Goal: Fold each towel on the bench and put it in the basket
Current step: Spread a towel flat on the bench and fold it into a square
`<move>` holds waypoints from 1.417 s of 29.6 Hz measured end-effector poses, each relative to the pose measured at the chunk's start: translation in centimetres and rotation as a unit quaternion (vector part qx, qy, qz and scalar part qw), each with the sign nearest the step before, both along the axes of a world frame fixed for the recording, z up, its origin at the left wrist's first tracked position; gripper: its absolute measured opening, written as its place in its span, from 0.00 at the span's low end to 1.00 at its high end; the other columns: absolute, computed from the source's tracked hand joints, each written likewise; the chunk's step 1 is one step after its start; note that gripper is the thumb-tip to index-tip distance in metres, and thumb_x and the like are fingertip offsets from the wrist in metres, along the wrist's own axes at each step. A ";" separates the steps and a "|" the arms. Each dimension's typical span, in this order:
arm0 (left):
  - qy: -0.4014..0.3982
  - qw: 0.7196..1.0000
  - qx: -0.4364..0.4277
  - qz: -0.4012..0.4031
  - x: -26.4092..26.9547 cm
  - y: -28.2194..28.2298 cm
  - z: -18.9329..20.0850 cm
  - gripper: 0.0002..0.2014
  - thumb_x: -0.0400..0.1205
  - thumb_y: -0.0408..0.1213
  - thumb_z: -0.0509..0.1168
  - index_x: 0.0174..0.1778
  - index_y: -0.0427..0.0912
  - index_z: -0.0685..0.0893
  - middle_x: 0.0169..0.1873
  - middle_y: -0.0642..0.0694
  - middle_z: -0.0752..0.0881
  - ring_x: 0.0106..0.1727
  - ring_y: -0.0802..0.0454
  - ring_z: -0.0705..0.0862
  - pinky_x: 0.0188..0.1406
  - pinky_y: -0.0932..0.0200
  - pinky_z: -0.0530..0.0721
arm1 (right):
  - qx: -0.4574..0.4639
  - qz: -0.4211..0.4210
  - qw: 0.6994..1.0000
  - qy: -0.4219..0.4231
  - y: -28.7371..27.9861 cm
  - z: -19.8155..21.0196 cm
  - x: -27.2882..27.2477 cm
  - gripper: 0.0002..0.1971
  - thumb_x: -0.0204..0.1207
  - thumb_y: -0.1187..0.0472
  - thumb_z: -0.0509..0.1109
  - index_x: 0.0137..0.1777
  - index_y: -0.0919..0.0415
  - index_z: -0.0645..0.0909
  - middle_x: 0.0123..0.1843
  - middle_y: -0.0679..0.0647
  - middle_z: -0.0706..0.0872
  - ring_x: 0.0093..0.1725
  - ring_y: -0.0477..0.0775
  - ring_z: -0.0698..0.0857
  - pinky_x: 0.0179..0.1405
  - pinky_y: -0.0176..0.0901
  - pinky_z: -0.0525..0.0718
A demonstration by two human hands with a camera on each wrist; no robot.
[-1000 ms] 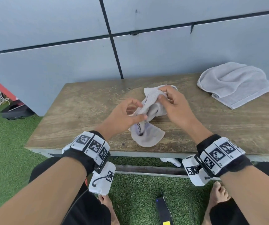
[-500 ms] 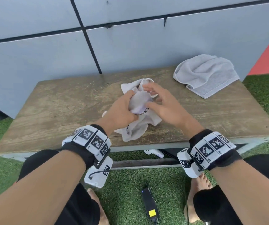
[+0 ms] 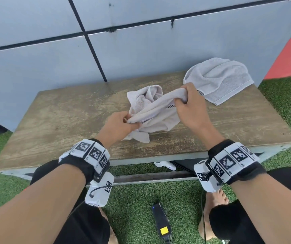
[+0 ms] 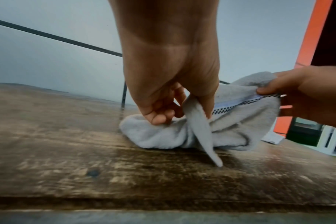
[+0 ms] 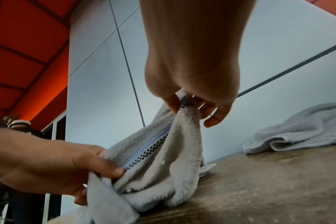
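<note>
The crumpled off-white terry towel with a black-and-white checked band (image 3: pixel 151 110) lies near the middle of the weathered wooden worktop (image 3: pixel 62 120), directly between the two hands, and the relation that matters is the line of its banded hem: that edge is pulled out as a ridge running from near-left to far-right, rising toward the right end, while the rest of the cloth sags in a bunch below and behind it on the wood. The left hand (image 3: pixel 122 126) is the nearer and lower one, thumb and curled fingers pinching the hem's near-left end just above the worktop, with a loose corner hanging down past it to the surface. The right hand (image 3: pixel 189 106) is farther and higher, its back toward the head camera, fingers curled over and clamped on the hem's far-right end. The hands are apart with the band between them, not fully taut. Judging by this, the next move is to draw the hands further apart along that same diagonal to open the cloth flat before folding. A second, plain grey terry towel (image 3: pixel 218 79) lies loosely doubled at the far-right corner, just beyond the right hand and apart from it. No basket shows in any view.
</note>
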State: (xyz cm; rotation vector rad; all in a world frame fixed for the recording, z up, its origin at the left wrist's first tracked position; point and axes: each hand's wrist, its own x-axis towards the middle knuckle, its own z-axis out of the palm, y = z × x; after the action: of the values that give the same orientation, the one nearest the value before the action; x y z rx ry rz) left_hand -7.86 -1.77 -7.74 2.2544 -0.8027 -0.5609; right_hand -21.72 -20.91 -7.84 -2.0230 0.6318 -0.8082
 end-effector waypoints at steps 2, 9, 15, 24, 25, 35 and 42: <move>0.006 1.000 -0.012 0.025 0.3 0.4 0.0 0.16 0.81 0.47 0.73 0.47 0.34 0.85 0.33 0.47 0.83 0.30 0.56 0.75 0.28 0.66 0.71 | -0.018 -0.012 1.000 0.017 0.1 0.0 -0.1 0.04 0.79 0.66 0.64 0.50 0.58 0.73 0.38 0.49 0.79 0.35 0.43 0.74 0.32 0.37 0.70; -0.004 1.000 -0.021 -0.015 -0.9 -0.5 1.9 0.12 0.79 0.42 0.74 0.43 0.34 0.86 0.28 0.49 0.82 0.26 0.58 0.74 0.23 0.69 0.69 | -0.040 0.166 0.969 0.179 0.7 0.1 -0.3 0.05 0.81 0.58 0.68 0.54 0.52 0.76 0.43 0.50 0.84 0.38 0.54 0.83 0.32 0.41 0.76; -0.005 0.998 0.033 -0.060 -2.2 0.5 3.9 0.09 0.77 0.38 0.70 0.37 0.42 0.77 0.24 0.55 0.76 0.24 0.58 0.71 0.26 0.63 0.68 | -0.030 0.113 0.988 0.103 0.8 0.4 -1.0 0.04 0.84 0.56 0.67 0.53 0.56 0.80 0.42 0.49 0.84 0.40 0.52 0.81 0.32 0.33 0.73; -0.102 0.992 0.077 -0.008 -2.0 5.3 5.6 0.05 0.80 0.29 0.64 0.40 0.37 0.75 0.31 0.47 0.76 0.31 0.51 0.72 0.26 0.60 0.66 | -0.048 0.052 0.996 0.056 3.1 3.9 -3.3 0.03 0.80 0.63 0.71 0.50 0.55 0.81 0.43 0.49 0.86 0.41 0.49 0.82 0.35 0.34 0.76; -0.103 0.992 0.066 0.010 -1.9 5.8 5.7 0.07 0.81 0.31 0.65 0.40 0.40 0.73 0.31 0.48 0.75 0.32 0.51 0.71 0.28 0.59 0.65 | -0.044 0.042 0.997 0.046 3.2 4.3 -3.5 0.04 0.80 0.64 0.72 0.48 0.55 0.81 0.42 0.49 0.86 0.39 0.48 0.81 0.33 0.30 0.74; -0.059 0.993 -0.072 0.078 0.1 11.1 7.6 0.21 0.86 0.47 0.66 0.31 0.43 0.68 0.25 0.49 0.66 0.27 0.52 0.65 0.27 0.60 0.60 | -0.055 0.062 0.991 0.108 3.9 7.2 -5.4 0.03 0.76 0.56 0.79 0.44 0.51 0.87 0.36 0.46 0.86 0.31 0.40 0.78 0.34 0.32 0.73; 0.058 0.985 -0.155 0.049 2.2 11.1 6.6 0.16 0.86 0.49 0.65 0.49 0.40 0.88 0.42 0.41 0.91 0.41 0.40 0.88 0.42 0.53 0.86 | -0.060 0.115 0.965 0.227 4.1 7.7 -3.5 0.12 0.77 0.60 0.78 0.34 0.49 0.82 0.31 0.46 0.80 0.32 0.46 0.75 0.34 0.41 0.71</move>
State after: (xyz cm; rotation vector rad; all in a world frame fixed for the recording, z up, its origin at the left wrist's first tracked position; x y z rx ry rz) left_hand -5.66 9.31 -1.19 1.9445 -0.6670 -0.4807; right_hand -25.21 -16.77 -0.18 -2.3636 0.5918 -0.2471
